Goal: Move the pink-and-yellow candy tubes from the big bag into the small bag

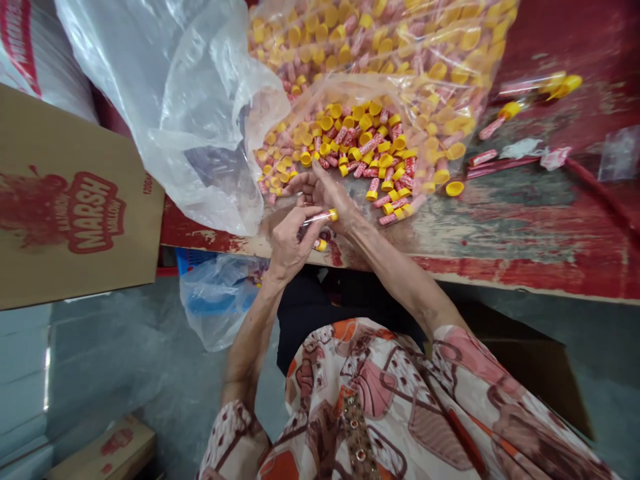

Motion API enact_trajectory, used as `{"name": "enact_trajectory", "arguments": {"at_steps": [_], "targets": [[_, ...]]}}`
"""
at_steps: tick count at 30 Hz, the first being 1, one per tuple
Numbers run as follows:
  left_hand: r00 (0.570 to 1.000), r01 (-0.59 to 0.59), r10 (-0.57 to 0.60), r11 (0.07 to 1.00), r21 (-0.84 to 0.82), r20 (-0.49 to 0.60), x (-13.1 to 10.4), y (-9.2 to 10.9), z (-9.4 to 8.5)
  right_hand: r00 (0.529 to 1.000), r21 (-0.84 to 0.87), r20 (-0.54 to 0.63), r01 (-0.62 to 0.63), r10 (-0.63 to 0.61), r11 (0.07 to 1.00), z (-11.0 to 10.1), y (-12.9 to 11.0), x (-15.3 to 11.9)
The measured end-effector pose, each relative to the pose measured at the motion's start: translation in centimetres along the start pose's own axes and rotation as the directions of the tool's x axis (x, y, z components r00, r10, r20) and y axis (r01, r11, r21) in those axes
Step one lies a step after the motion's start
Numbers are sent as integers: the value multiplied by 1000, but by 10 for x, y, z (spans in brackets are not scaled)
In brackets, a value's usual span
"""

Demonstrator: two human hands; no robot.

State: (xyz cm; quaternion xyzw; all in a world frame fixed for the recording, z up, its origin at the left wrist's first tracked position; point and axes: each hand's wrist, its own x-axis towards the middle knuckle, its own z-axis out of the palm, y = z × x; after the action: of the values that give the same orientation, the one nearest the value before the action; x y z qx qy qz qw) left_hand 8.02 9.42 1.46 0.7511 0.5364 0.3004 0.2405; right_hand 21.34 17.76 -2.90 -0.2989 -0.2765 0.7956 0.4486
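My left hand [293, 241] is closed around a slim clear tube [318, 218] with a yellow cap pointing right. Just beyond it, my right hand [326, 190] has its fingers apart, the thumb raised beside the pile, and I see nothing held in it. Small pink-and-white patterned tubes with yellow caps [370, 143] spill from the mouth of a large clear plastic bag [450, 87]. Below my left hand, another yellow-capped piece [320, 245] lies at the table's near edge, partly hidden by the fingers.
The worn red table [525, 227] carries loose capped tubes [507, 113] and wrapper scraps [555, 158] at right. A crumpled clear plastic bag [200, 120] and a cardboard box [65, 200] stand left. Below the edge hangs a bag-lined blue container [215, 300]; another box [105, 450] sits on the floor.
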Motion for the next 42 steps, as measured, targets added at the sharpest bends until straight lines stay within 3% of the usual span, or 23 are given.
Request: {"name": "enact_trajectory", "arguments": {"at_steps": [4, 9, 11, 14, 17, 21, 26, 29, 31, 37, 42], "targets": [[999, 28, -30, 999, -30, -41, 1, -1, 7, 998, 13, -37, 50, -50, 999, 0, 6, -1], [969, 246, -241, 952, -182, 53, -9, -17, 5, 997, -6, -16, 80, -80, 997, 2, 11, -1], [952, 306, -298, 924, -229, 72, -16, -22, 1, 986, -80, -76, 141, -147, 987, -2, 10, 3], [961, 277, -277, 948, -156, 26, -23, -30, -9, 896, -275, -279, 270, -345, 923, -18, 10, 11], [979, 205, -204, 977, 64, -19, -23, -41, -15, 808, -428, -398, 256, -435, 867, -37, 14, 22], [973, 223, -228, 921, 320, -21, -16, -61, -5, 823, -579, -278, 269, -496, 770, -47, 24, 26], [980, 182, -193, 964, 194, 41, -6, -80, -1, 881, -727, -23, 310, -472, 613, -37, 23, 14], [985, 170, -167, 971, 166, -35, -7, -86, -4, 885, -823, 246, 406, -396, 397, -33, 24, 8], [981, 176, -155, 961, 212, -113, -11, -87, -2, 876, -861, 364, 446, -315, 244, -32, 29, 7], [982, 171, -141, 947, 271, -128, -20, -85, 2, 905, -931, 365, 361, -218, -56, -33, 38, 5], [958, 239, -188, 940, 245, -216, -35, -92, -6, 933, -953, 278, 239, -229, -185, -39, 29, 3]]}}
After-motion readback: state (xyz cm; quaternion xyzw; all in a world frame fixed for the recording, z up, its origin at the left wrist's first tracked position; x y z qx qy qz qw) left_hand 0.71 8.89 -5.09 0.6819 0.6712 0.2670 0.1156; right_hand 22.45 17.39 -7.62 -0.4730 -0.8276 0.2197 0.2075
